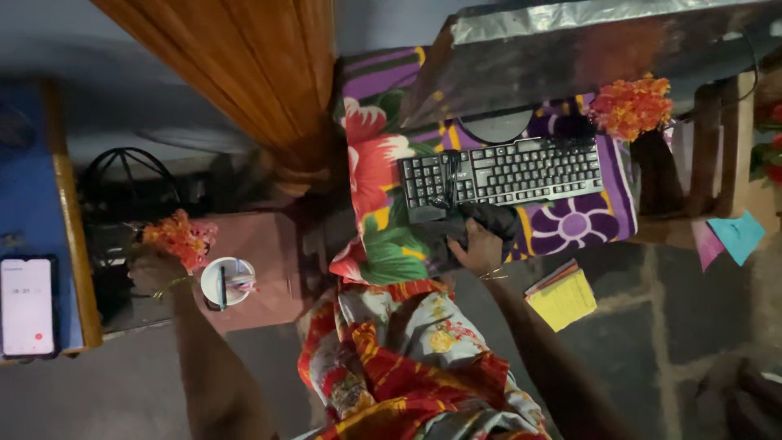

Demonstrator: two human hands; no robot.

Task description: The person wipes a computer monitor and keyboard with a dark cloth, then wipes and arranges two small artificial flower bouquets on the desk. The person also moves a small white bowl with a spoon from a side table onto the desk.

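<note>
The left hand (155, 273) was closed around a bunch of orange flowers (177, 236), well to the left of the black keyboard (509, 173). Just right of that bunch sat a small white cup (228, 280) holding dark, pen-like sticks. The right hand (476, 244) gripped a black cloth (489, 218) against the keyboard's near edge. The keyboard lay on a purple floral tablecloth (570, 224). Another orange flower bunch (631, 106) stood beyond its right end. A yellow notepad (562, 297) lay on the dark stone floor (652, 326) below it.
</note>
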